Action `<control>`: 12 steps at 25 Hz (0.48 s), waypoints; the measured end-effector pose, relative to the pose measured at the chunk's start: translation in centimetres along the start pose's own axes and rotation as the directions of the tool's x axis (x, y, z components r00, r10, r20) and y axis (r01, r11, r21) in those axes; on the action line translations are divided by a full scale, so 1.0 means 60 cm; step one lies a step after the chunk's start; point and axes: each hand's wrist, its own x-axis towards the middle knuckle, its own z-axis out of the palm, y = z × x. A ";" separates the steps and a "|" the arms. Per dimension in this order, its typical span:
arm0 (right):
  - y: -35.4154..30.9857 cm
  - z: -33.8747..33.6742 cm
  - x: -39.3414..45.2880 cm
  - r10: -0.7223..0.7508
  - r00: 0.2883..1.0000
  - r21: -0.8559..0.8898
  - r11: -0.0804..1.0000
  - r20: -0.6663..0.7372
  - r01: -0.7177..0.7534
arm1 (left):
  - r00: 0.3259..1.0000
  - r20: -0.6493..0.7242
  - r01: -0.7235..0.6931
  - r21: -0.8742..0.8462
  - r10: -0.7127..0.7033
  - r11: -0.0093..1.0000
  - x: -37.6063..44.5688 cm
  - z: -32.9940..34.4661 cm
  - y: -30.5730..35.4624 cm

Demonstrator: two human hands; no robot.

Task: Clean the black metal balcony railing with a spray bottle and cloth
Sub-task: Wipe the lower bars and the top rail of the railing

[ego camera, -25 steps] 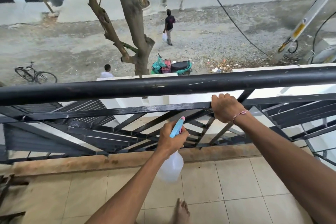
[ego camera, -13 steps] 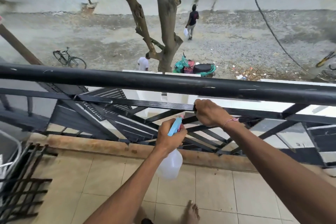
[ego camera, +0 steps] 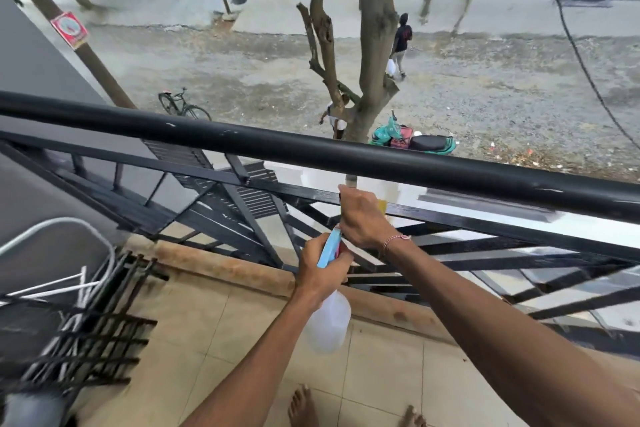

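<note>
At the rail: right hand [ego camera: 362, 217] gripping mid bar of railing [ego camera: 381, 158], cloth [ego camera: 382, 205] barely showing.
Left hand [ego camera: 320, 272]: gripping bottle [ego camera: 327, 326] at neck.
Handling: bottle probably light, slick; railing rigid.

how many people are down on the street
2: one person walks along the road right of the tree trunk carrying a white bag; another stands at the trunk's base, partly hidden. More may be hidden by the railing.
</note>
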 end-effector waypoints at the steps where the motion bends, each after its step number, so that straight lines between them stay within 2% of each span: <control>1: -0.021 0.013 0.015 -0.017 1.000 0.028 0.999 0.004 0.017 | 1.000 -0.017 0.007 -0.008 -0.007 1.000 0.004 -0.024 -0.008; 5: -0.095 0.036 0.073 -0.103 0.994 0.109 0.989 0.034 0.099 | 0.998 -0.063 0.005 0.016 -0.004 1.000 0.018 -0.113 -0.041; 8: -0.145 0.042 0.106 -0.143 0.989 0.279 0.949 -0.025 0.145 | 0.996 -0.090 0.003 0.018 -0.001 1.000 0.034 -0.172 -0.056; 10: -0.171 0.049 0.109 -0.147 0.987 0.459 0.874 -0.063 0.160 | 0.995 -0.097 0.014 0.015 -0.012 1.000 0.045 -0.204 -0.063; 12: -0.193 0.065 0.098 -0.027 0.994 0.710 0.698 -0.109 0.097 | 0.995 -0.097 0.023 0.009 -0.023 1.000 0.058 -0.231 -0.068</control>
